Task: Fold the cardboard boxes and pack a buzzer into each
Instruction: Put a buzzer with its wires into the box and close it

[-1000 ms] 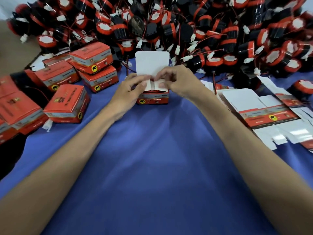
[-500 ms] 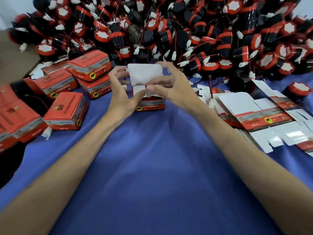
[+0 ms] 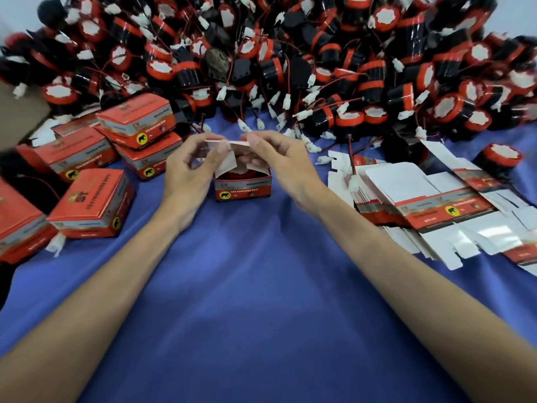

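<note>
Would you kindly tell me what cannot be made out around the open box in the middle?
Head view:
- Buzzer in the open box: only a red rim shows; the lid flap, pinched by the left hand and right hand, hides the rest.
- Its print: too blurred to read.
- Leftmost closed box: cut off by the left edge.

The open box (image 3: 243, 189) stands on the cloth (image 3: 261, 301) with a buzzer (image 3: 239, 173) inside it. Closed boxes (image 3: 90, 205) lie to its left, a stack of flat cartons (image 3: 421, 199) to its right, and the buzzer heap (image 3: 290, 68) behind it.
</note>
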Demonstrator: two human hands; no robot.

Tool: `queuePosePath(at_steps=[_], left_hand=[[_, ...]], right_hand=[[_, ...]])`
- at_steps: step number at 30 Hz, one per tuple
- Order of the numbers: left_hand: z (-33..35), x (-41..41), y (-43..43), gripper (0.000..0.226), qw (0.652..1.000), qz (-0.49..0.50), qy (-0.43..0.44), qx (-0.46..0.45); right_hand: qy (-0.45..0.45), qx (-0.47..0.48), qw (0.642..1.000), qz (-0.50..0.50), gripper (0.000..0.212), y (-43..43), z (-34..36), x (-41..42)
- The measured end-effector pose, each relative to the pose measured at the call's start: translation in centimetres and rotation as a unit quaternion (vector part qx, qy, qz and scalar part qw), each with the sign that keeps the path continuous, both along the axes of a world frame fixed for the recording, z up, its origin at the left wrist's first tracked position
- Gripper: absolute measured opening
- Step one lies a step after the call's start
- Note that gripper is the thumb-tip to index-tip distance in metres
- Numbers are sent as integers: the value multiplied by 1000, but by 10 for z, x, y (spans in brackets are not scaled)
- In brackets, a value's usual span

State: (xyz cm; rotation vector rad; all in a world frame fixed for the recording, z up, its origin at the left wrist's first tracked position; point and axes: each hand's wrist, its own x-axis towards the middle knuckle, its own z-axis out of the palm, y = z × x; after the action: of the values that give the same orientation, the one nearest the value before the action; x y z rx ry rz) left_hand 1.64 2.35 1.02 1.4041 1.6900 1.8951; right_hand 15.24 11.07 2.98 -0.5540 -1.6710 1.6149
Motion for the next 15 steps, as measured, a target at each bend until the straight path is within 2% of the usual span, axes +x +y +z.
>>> queuePosePath(at_steps=[5,9,15], left_hand=[[2,-1,0,5,999,-26,-28,-4],[2,2,-2,5,1000,-24,-18,-4],[4,3,-5,13,999,-35,-3,-7]], right_hand=[[-12,16,1000,8,13,0,0,3],[-11,12,1000,9,14,0,-2,3],[-70,94,993,-15,23,4,-7,4]])
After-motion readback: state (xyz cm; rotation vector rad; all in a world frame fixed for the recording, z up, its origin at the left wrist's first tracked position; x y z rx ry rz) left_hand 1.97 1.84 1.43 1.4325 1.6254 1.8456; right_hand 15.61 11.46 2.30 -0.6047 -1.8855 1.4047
